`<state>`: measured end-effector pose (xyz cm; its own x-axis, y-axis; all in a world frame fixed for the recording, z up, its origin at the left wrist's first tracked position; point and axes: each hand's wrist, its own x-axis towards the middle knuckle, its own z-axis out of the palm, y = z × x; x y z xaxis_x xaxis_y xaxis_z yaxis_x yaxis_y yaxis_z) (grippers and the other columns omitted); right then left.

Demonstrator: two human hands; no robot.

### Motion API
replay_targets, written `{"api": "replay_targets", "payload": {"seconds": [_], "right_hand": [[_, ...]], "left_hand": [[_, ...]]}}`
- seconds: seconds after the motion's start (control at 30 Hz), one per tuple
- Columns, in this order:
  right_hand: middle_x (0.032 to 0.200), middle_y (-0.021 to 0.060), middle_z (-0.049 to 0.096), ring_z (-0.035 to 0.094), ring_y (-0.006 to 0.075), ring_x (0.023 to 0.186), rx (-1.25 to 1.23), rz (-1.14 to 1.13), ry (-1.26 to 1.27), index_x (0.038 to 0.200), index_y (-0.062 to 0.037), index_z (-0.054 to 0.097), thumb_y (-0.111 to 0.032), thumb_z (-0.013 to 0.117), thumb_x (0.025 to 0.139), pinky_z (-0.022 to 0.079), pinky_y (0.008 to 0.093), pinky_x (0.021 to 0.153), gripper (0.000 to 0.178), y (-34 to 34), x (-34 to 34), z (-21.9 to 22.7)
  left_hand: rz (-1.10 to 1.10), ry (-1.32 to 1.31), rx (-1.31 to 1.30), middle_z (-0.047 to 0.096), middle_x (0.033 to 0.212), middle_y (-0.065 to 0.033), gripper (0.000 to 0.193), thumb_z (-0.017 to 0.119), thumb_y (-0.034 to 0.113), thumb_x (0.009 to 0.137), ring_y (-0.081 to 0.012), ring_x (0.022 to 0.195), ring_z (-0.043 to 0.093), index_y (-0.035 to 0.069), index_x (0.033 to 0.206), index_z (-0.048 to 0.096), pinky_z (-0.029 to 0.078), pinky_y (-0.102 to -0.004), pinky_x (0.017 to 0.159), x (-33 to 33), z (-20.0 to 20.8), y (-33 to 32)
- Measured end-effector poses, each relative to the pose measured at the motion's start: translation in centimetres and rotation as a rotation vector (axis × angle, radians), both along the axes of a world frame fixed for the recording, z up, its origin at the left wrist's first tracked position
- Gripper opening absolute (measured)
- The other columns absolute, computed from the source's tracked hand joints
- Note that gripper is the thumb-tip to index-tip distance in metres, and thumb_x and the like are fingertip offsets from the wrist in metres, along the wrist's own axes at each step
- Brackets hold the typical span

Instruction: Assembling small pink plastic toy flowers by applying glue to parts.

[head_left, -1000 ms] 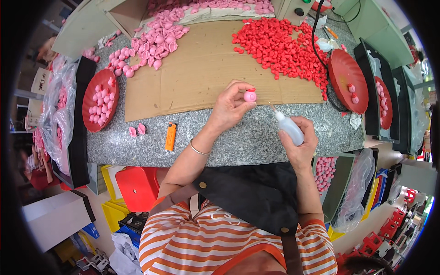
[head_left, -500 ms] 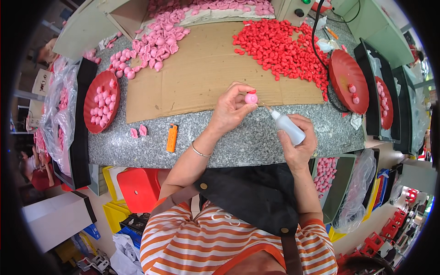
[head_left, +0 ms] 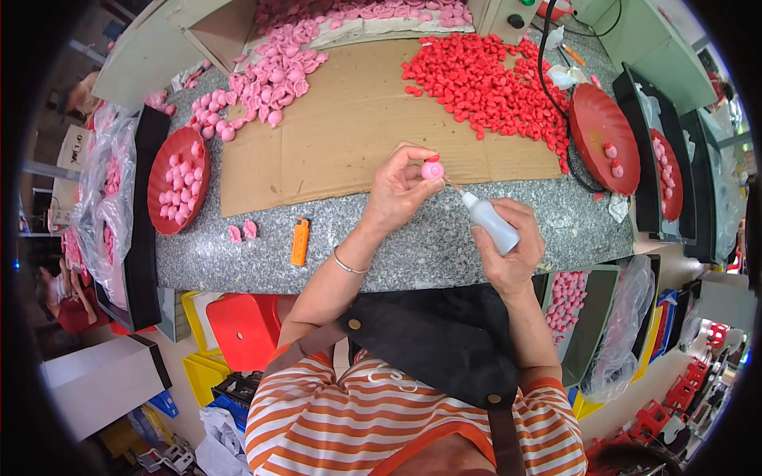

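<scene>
Left hand (head_left: 397,194) pinches a small round pink plastic piece (head_left: 432,170) between thumb and fingertips, above the granite counter edge (head_left: 381,246) by the cardboard sheet (head_left: 349,135). Right hand (head_left: 508,250) is wrapped tight around a small white squeeze bottle (head_left: 490,222), nozzle touching the piece. Best done with the piece steady, nozzle tip on the seam, a light squeeze.

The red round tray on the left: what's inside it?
The red round tray holds a loose layer of small pink pieces, with bare red showing at the rim. Whatever lies beneath those pieces is covered. It sits on a black tray.
</scene>
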<state>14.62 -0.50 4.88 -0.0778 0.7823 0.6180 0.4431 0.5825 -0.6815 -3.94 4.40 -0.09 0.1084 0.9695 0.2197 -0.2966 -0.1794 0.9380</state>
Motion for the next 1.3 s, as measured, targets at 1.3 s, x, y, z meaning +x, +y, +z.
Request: {"api": "replay_targets", "payload": {"seconds": [1.3], "right_hand": [[0.101, 0.0124, 0.056, 0.056, 0.0181, 0.096, -0.441, -0.027, 0.609, 0.111, -0.0001, 0.044, 0.002, 0.055, 0.079, 0.045, 0.0287, 0.081, 0.034, 0.0, 3.0, -2.2]], "left_hand": [[-0.042, -0.197, -0.131, 0.056, 0.107, -0.0096, 0.033, 0.059, -0.003, 0.083, -0.0188, 0.089, 0.062, 0.000, 0.114, 0.049, 0.053, -0.0302, 0.079, -0.3, -0.1, 0.4]]}}
